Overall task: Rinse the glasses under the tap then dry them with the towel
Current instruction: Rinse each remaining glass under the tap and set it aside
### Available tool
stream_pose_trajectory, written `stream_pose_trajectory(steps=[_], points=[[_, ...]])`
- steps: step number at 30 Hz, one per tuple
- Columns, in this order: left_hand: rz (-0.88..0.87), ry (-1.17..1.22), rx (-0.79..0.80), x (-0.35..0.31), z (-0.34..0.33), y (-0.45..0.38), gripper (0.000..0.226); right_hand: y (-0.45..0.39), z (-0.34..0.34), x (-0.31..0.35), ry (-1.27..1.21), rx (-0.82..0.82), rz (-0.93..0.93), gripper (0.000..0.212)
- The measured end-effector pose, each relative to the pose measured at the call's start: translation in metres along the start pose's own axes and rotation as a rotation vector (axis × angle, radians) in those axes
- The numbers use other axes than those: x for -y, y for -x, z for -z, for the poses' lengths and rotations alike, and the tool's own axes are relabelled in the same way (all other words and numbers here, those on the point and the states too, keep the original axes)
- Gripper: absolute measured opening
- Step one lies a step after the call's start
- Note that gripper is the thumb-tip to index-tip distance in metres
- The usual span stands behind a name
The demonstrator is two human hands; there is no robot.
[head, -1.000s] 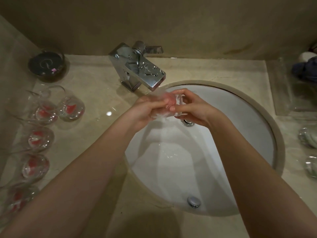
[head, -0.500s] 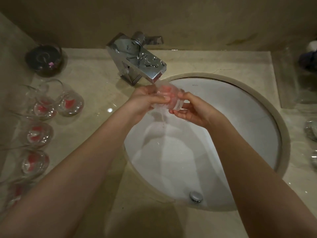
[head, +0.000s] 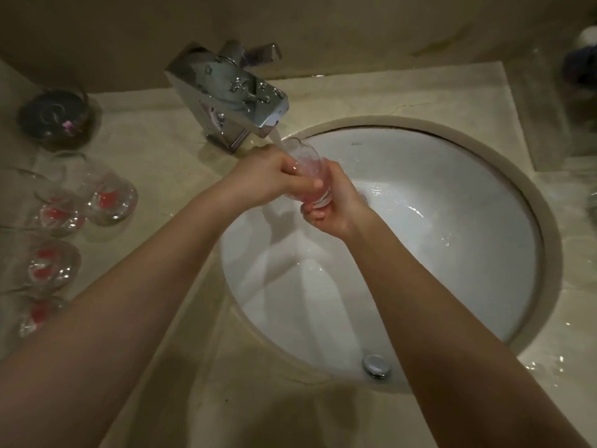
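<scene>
Hands, left (head: 268, 176) and right (head: 332, 205), grasp a wet glass (head: 307, 176) under the tap (head: 232, 92); slick grip risks dropping it into the sink (head: 452, 221).

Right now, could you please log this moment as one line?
step: rinsing | glass: under running tap | left hand: holds glass | right hand: holds glass base | towel: unseen

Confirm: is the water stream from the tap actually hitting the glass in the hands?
Touching. The head view shows the stream falling from the tap onto the rim of the glass, held by the left hand and right hand.
</scene>
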State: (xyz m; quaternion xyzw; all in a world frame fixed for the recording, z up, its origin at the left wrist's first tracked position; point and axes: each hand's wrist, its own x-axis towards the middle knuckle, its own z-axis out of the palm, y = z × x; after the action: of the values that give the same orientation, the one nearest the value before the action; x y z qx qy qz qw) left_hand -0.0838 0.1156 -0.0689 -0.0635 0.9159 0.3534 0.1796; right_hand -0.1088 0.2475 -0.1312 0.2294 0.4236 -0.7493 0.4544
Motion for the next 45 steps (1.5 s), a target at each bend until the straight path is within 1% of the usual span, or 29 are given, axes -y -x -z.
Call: stream_pose_trajectory(steps=[1,4,5,6,7,9,10,11,12,13,14,16,18,19,20,21,23,25,26,27,29,31,33,35,37,38,41,43,45], points=[[0.016,0.041,0.03,0.0,0.001,-0.003,0.046,-0.003,-0.002,-0.001,0.003,0.015,0.043,0.043],[0.081,0.343,0.053,0.003,0.001,-0.009,0.03,-0.011,-0.004,-0.003,-0.039,0.05,0.22,0.04],[0.068,0.433,0.058,0.003,0.0,-0.01,0.019,-0.011,-0.002,-0.004,-0.047,0.071,0.286,0.033],[0.053,0.517,0.058,0.005,-0.001,-0.01,0.012,-0.012,0.001,-0.004,-0.042,0.096,0.342,0.02],[0.058,0.589,0.044,0.007,-0.002,-0.011,0.012,-0.011,0.006,-0.004,-0.028,0.12,0.376,0.008],[0.074,0.655,0.019,0.014,-0.004,-0.009,0.025,-0.007,0.014,-0.001,0.023,0.11,0.367,0.007],[0.049,0.652,0.024,0.016,-0.005,-0.007,0.026,-0.005,0.017,0.002,0.039,0.094,0.32,0.009],[0.021,0.624,0.03,0.018,-0.009,-0.005,0.025,-0.004,0.02,0.005,0.044,0.073,0.241,0.025],[0.001,0.593,0.029,0.02,-0.012,-0.003,0.024,-0.002,0.019,0.009,0.083,0.068,0.146,0.045],[-0.014,0.568,0.022,0.02,-0.014,0.0,0.025,-0.002,0.018,0.012,0.151,0.082,0.073,0.059],[-0.018,0.564,0.02,0.019,-0.016,0.002,0.025,-0.002,0.016,0.014,0.222,0.106,0.032,0.064],[-0.024,0.577,0.014,0.018,-0.013,0.003,0.025,-0.003,0.01,0.011,0.24,0.144,0.045,0.052],[-0.036,0.575,0.01,0.018,-0.006,0.002,0.026,-0.005,0.008,0.003,0.111,0.19,0.117,0.035],[-0.047,0.569,0.016,0.019,-0.003,0.0,0.026,-0.009,0.01,0.0,0.042,0.216,0.155,0.03],[-0.055,0.565,0.027,0.02,-0.002,0.0,0.027,-0.01,0.012,-0.002,-0.012,0.232,0.176,0.033],[-0.069,0.558,0.041,0.022,-0.001,0.001,0.03,-0.012,0.015,-0.003,-0.038,0.24,0.172,0.04],[-0.088,0.53,0.06,0.023,-0.004,0.001,0.033,-0.013,0.014,0.001,-0.045,0.237,0.073,0.048],[-0.098,0.497,0.068,0.023,-0.007,0.001,0.034,-0.011,0.011,0.005,0.058,0.223,-0.049,0.064],[-0.101,0.487,0.067,0.022,-0.008,0.001,0.032,-0.011,0.009,0.006,0.107,0.206,-0.07,0.067],[-0.107,0.486,0.061,0.021,-0.007,0.0,0.028,-0.013,0.007,0.006,0.133,0.191,-0.054,0.064],[-0.116,0.508,0.038,0.021,-0.006,-0.003,0.02,-0.013,0.005,0.002,0.124,0.172,0.067,0.05],[-0.095,0.576,0.024,0.022,-0.006,-0.005,0.023,-0.013,0.005,-0.003,0.054,0.172,0.208,0.036],[-0.086,0.62,0.035,0.022,-0.008,-0.005,0.022,-0.009,0.009,-0.003,0.011,0.166,0.254,0.029],[-0.1,0.636,0.036,0.021,-0.015,-0.001,0.024,-0.005,0.012,0.003,0.049,0.132,0.186,0.033],[-0.08,0.678,0.028,0.025,-0.023,0.002,0.028,0.0,0.011,0.009,0.179,0.061,0.094,0.049],[-0.067,0.702,0.033,0.026,-0.026,0.003,0.027,0.002,0.01,0.01,0.264,0.038,0.089,0.053],[0.028,0.826,0.054,0.027,-0.026,0.006,0.017,0.005,0.009,0.006,0.45,0.049,0.231,0.041],[0.069,0.878,0.069,0.027,-0.023,0.005,0.018,0.004,0.016,0.002,0.448,0.116,0.336,0.034],[0.034,0.801,0.078,0.026,-0.02,0.005,0.024,0.007,0.024,0.001,0.381,0.162,0.351,0.032]])
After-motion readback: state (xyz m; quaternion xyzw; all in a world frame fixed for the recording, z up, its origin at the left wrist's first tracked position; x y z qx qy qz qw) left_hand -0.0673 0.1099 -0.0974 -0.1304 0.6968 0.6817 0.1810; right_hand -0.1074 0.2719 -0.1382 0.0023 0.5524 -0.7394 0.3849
